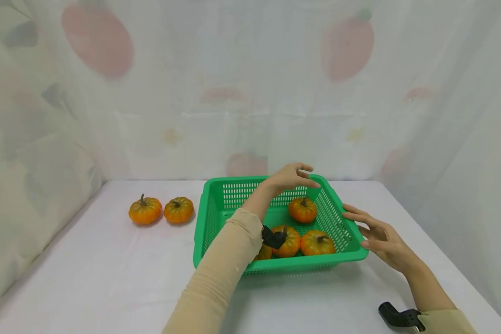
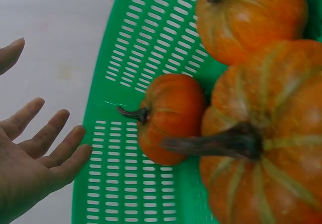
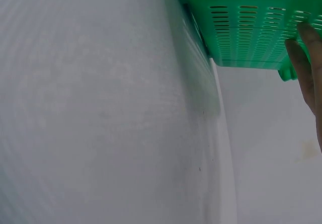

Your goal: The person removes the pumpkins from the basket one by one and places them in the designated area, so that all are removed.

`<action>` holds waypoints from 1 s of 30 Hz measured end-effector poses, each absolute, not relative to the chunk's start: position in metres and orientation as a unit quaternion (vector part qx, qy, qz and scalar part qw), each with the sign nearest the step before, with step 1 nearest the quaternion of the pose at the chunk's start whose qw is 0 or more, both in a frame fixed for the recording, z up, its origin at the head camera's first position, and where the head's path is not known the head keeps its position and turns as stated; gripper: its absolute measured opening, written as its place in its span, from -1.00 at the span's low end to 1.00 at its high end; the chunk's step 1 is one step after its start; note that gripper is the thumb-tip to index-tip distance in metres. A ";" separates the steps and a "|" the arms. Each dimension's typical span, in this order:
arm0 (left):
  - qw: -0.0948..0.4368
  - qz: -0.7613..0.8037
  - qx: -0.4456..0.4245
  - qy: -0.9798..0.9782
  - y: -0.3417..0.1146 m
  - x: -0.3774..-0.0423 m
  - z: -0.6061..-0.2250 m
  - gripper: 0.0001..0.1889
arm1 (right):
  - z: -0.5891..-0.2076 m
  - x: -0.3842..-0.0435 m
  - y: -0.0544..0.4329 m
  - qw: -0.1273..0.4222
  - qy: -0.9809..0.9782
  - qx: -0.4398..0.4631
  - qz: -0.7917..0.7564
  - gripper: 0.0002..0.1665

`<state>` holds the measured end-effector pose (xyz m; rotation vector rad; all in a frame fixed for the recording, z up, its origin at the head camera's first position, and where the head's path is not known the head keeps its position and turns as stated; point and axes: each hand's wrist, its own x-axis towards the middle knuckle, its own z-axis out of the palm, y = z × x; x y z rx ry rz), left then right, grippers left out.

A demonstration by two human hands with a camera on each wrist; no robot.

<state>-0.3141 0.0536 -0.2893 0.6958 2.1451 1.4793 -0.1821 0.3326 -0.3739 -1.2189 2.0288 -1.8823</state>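
Note:
A green plastic basket (image 1: 214,199) with slotted walls holds several small orange pumpkins (image 1: 302,210). My left arm reaches across it, and part of one pumpkin is hidden behind the sleeve. Over the far rim is my left hand (image 1: 293,178), palm down with its fingers spread and nothing in them. In the left wrist view, the fingertips of that hand (image 2: 45,153) overlap the basket's edge. At the basket's right side, my right hand (image 1: 386,241) touches the outer wall and front corner with loosely extended fingers (image 3: 302,65).
Two more pumpkins, one with an upright stem (image 1: 145,210) and one beside it (image 1: 178,210), sit on the white table (image 1: 87,269) left of the basket. A pale printed curtain (image 1: 171,93) hangs behind the table and along both sides.

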 end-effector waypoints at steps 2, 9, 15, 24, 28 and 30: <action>0.221 0.529 0.252 0.780 0.056 -0.314 -0.294 -0.26 | -0.374 -0.182 0.333 0.057 0.671 -0.402 -0.620 -0.26; 0.224 0.509 0.239 0.796 0.066 -0.311 -0.306 -0.24 | -0.372 -0.182 0.333 0.058 0.672 -0.400 -0.621 -0.25; 0.216 0.483 0.230 0.817 0.067 -0.310 -0.311 -0.24 | -0.370 -0.183 0.330 0.066 0.665 -0.401 -0.627 -0.26; 0.246 0.415 0.252 0.839 0.064 -0.311 -0.320 -0.26 | -0.370 -0.184 0.331 0.074 0.655 -0.405 -0.634 -0.24; 0.258 0.410 0.253 0.838 0.064 -0.312 -0.323 -0.26 | -0.370 -0.183 0.331 0.074 0.653 -0.406 -0.635 -0.24; 0.268 0.418 0.248 0.832 0.063 -0.311 -0.324 -0.26 | -0.370 -0.183 0.331 0.072 0.654 -0.406 -0.634 -0.24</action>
